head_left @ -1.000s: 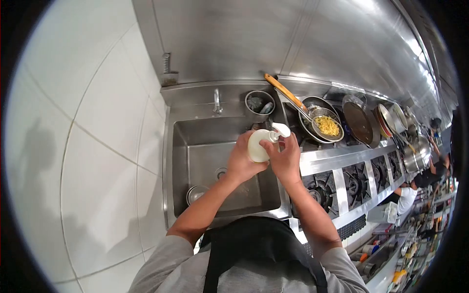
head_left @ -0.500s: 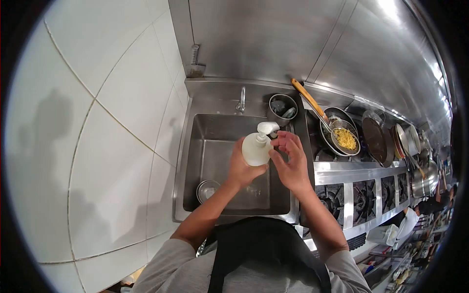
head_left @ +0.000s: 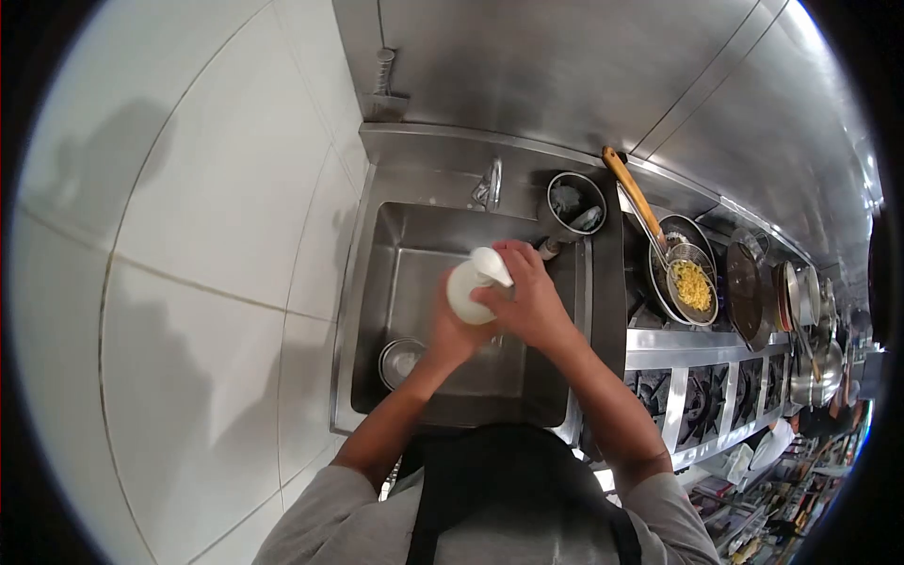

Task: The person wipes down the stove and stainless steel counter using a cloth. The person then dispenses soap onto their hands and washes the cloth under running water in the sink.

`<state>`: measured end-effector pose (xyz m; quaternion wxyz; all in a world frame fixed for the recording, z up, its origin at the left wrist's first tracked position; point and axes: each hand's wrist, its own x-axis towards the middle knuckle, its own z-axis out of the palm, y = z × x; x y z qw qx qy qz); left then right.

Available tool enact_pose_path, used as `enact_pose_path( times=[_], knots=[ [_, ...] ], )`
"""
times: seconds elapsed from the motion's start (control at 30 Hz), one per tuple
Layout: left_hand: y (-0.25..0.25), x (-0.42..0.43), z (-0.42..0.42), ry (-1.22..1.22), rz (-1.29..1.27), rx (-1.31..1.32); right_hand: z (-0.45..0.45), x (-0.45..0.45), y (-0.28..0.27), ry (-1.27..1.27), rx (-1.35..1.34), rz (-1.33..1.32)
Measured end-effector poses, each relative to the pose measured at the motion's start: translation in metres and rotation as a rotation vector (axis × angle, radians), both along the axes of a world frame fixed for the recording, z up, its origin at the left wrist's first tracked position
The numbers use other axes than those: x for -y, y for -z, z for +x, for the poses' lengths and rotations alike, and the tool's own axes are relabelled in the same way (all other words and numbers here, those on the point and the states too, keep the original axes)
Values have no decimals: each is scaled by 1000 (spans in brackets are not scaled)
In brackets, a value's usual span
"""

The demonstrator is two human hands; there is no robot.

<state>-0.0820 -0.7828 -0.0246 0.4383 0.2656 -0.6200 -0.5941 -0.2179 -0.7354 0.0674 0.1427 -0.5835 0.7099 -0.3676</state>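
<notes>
A whitish pump bottle [head_left: 465, 290] is held over the sink [head_left: 452, 377], its white pump head [head_left: 488, 264] facing up. My left hand [head_left: 456, 331] is wrapped round the body of the bottle from the left and below. Closed at the bottle's neck, just beside the pump head, is my right hand [head_left: 529, 299]; its thumb lies across the top of the bottle. Slight blur covers the left fingers, and the bottle's lower part is hidden. A round metal container [head_left: 401, 363] stands in the sink's lower left corner.
Behind the sink rises a faucet [head_left: 490, 185]. A metal pot [head_left: 576, 203] with dark items stands at the back right corner. A wooden-handled strainer [head_left: 695, 286] with yellow food rests over a pan beside stove burners [head_left: 702, 403]. Another person [head_left: 770, 444] is far right.
My right hand has gone from loosely spread fingers beside the bottle to closed round its neck. The pump head has turned from pointing right to pointing lower right. The view has shifted slightly.
</notes>
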Motion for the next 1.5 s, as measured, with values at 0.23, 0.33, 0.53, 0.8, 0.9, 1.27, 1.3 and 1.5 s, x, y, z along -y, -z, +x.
enact_pose_path(
  times=[0.23, 0.33, 0.53, 0.8, 0.9, 1.27, 1.3, 1.5],
  knots=[
    [57, 117, -15, -390, 75, 169, -57, 107, 17, 320, -69, 168],
    [63, 184, -34, -498, -96, 238, -90, 135, 38, 154, -345, 474],
    [74, 266, -50, -610, -105, 392, -181, 114, 14, 281, -385, 461],
    [201, 229, -50, -472, 32, 251, -219, 143, 8, 191, -314, 519],
    [125, 154, -121, -22, 920, 67, -219, 125, 15, 205, -279, 401],
    [139, 231, -150, 337, 1897, -780, -245, 45, 100, 422, -323, 515],
    [140, 226, -151, 383, 1871, -890, -247, 45, 108, 383, -314, 427],
    [144, 175, -155, 416, 1378, -1104, -254, 65, 120, 300, -133, 391]
  ],
)
